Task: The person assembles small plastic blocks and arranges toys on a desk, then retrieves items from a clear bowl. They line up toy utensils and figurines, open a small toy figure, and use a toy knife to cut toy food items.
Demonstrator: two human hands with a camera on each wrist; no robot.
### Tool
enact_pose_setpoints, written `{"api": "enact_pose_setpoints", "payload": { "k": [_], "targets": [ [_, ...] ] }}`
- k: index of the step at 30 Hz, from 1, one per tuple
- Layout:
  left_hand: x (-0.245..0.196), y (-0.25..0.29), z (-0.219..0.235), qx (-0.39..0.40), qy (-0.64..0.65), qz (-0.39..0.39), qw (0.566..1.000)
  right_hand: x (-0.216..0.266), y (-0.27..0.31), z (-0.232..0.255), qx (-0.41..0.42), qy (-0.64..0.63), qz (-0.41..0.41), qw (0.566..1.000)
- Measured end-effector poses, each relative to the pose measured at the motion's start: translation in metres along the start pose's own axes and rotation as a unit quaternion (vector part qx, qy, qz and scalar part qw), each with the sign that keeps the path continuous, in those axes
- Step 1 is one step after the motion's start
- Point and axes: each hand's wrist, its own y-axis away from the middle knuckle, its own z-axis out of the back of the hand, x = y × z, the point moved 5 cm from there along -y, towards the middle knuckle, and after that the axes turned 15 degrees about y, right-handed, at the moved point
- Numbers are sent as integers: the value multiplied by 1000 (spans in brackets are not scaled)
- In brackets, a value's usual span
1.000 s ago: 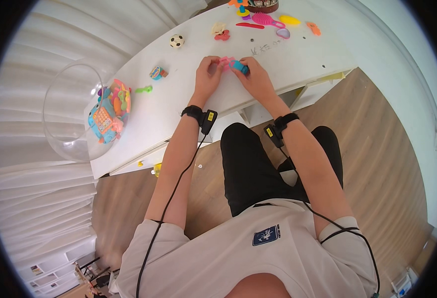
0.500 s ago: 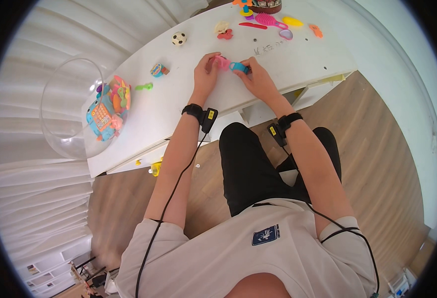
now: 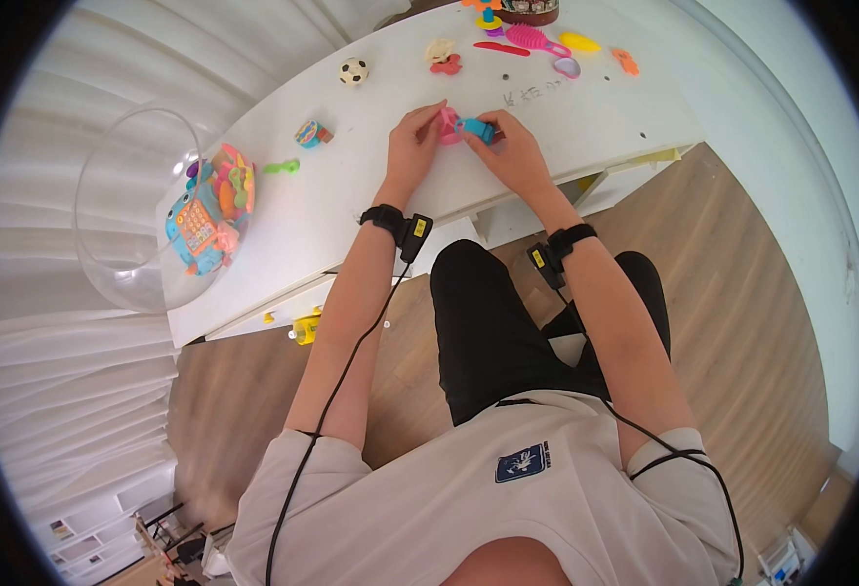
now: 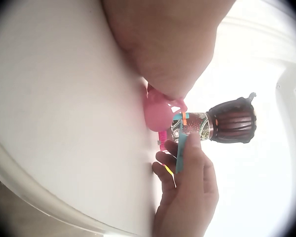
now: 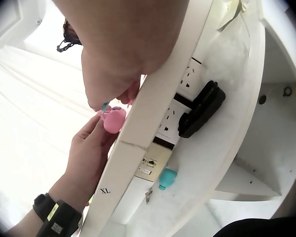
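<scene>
In the head view my left hand (image 3: 415, 146) holds a pink rounded toy (image 3: 450, 126) at the white table's surface. It looks like a small cup with a looped handle in the left wrist view, and the fingers cover part of it. My right hand (image 3: 515, 156) pinches a small blue toy piece (image 3: 476, 130) between thumb and fingers, its edge right at the pink toy. Seen from the left wrist, the blue piece (image 4: 180, 157) is flat and thin. From the right wrist, the pink toy (image 5: 114, 121) shows its round side, while my right hand hides most of the blue piece.
A football toy (image 3: 353, 71), a blue round toy (image 3: 312, 134) and a green toy (image 3: 281, 167) lie left. Farther back are a pink brush (image 3: 535, 39), a yellow toy (image 3: 580, 42) and a drum (image 4: 232, 120). A clear bowl (image 3: 107, 278) stands at the left edge by a blue toy phone.
The blue piece and pink toy came apart slightly, then closed together again. The pink toy has turned in my left hand and shows more of its side.
</scene>
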Motion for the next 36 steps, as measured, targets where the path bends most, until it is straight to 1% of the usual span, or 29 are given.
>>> {"api": "enact_pose_setpoints", "payload": {
  "k": [3,5,11,18,20,24,27,29,30,32,36],
  "targets": [
    [-9,1,-1,-5,-30,-3,1000,3,1,1,7,8,9,1000],
    [-14,1,-2,-4,-63,-16,998,3,1,1,-5,25,22,999],
    [-16,0,-3,-2,-66,-21,998,1,3,1,-43,24,38,998],
    [-17,1,-2,-8,-59,-6,998,2,3,3,-27,21,17,999],
    [-19,2,-6,23,-60,-14,998,1,3,3,-35,17,14,999],
    [-18,1,-6,31,-64,-18,997,3,3,5,-34,16,20,999],
    [-13,1,-7,36,-54,-20,998,2,2,4,-24,22,12,999],
    [-9,1,-7,32,-7,-16,999,5,1,3,-6,15,7,1000],
    [-10,2,-8,33,-8,-16,999,4,1,3,-6,14,7,1000],
    [-7,3,-8,28,-4,33,999,2,1,1,1,20,1,1000],
    [-13,2,-8,39,-23,10,999,-1,1,1,0,12,-12,1000]
  ]
}}
